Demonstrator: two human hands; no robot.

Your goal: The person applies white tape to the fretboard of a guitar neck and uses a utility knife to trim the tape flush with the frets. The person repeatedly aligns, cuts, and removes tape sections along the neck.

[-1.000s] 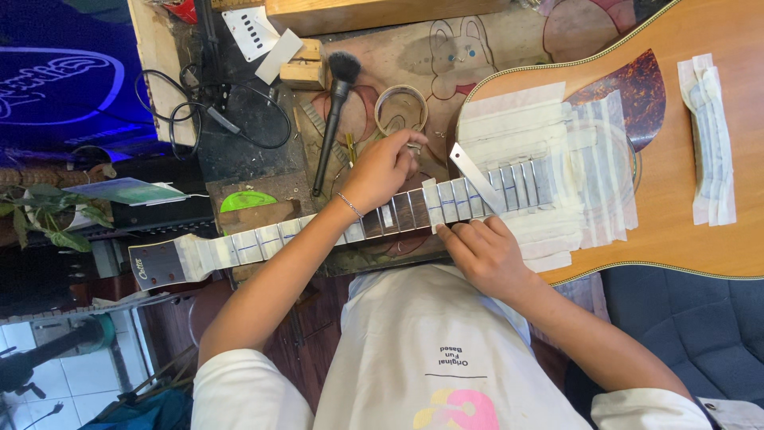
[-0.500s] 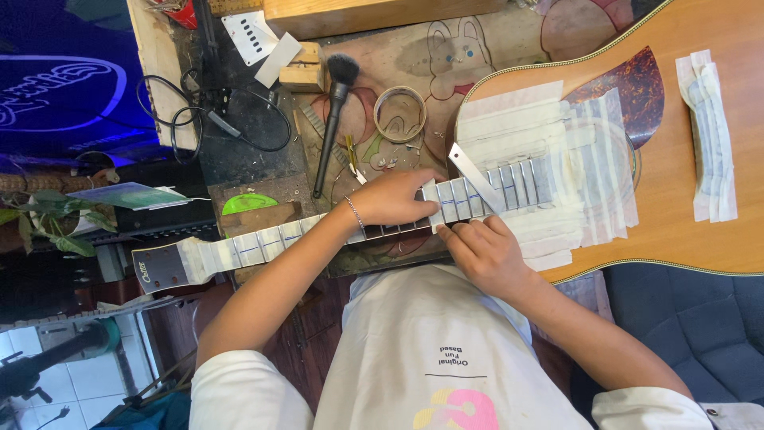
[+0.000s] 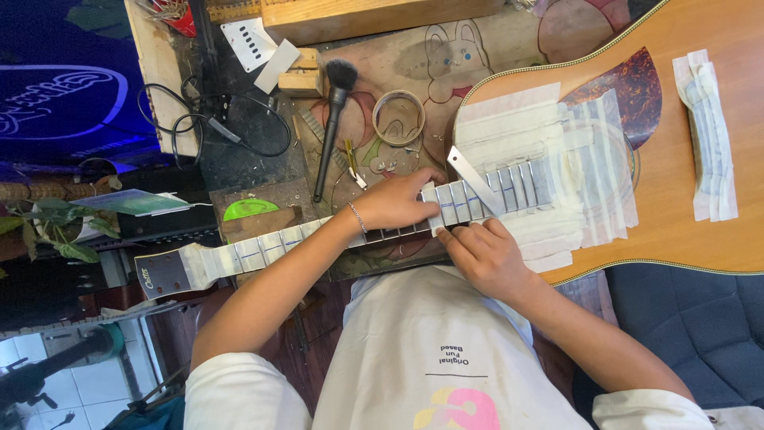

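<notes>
Across the worktop's near edge lies an acoustic guitar (image 3: 684,199), neck (image 3: 263,251) pointing left, frets masked with pale tape strips (image 3: 549,143). Left hand (image 3: 394,203) presses flat on the fretboard; right hand (image 3: 481,255) pinches a tape strip just beside it, hands almost touching. Metal blade (image 3: 473,179) rests on the taped frets. Black brush (image 3: 333,119) and tape roll (image 3: 398,117) sit mid-worktop; blue glowing sign (image 3: 56,103) beyond the left edge.
</notes>
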